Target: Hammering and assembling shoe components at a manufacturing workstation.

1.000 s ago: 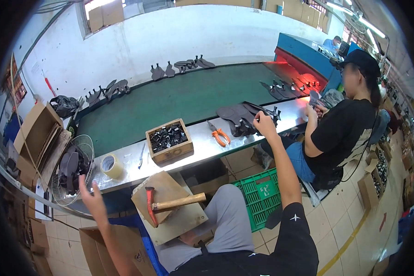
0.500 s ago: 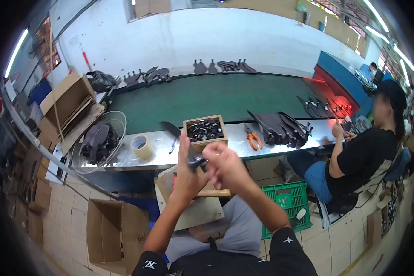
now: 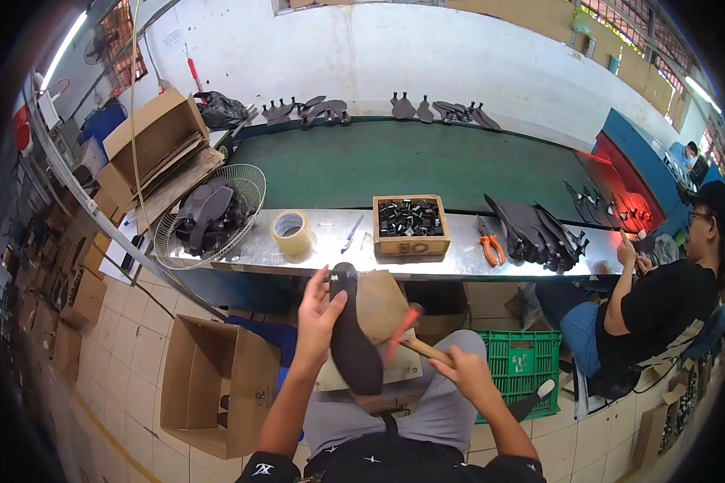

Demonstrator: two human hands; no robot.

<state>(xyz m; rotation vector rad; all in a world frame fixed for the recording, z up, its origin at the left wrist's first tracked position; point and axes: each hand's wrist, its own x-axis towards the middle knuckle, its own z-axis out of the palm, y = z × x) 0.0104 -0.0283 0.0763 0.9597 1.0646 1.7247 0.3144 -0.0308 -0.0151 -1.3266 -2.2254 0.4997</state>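
Note:
My left hand (image 3: 318,318) grips a dark, shoe-shaped insole (image 3: 353,346) by its narrow end, thumb on its face. A small light mark or metal piece shows near that end. The insole hangs over a pale board (image 3: 330,377) with a tan block (image 3: 383,304) on it, before my lap. In my right hand (image 3: 469,374) is the wooden handle of a hammer (image 3: 427,350); its red head is beside the insole's wide end, slightly blurred. Beyond my hands, a wooden box (image 3: 411,246) of small black and shiny pieces stands on the metal bench edge.
Along the bench (image 3: 330,262) are a tape roll (image 3: 292,233), a pen (image 3: 352,230), orange-handled pliers (image 3: 491,251) and stacked insoles (image 3: 532,233). A wire basket (image 3: 254,189) stands left, a cardboard box (image 3: 189,386) below. A green crate (image 3: 519,366) and a seated co-worker (image 3: 660,306) are right.
My right hand has left the insole and taken up the hammer from the board. My left hand has lowered the insole and turned its face toward me. The view has shifted left.

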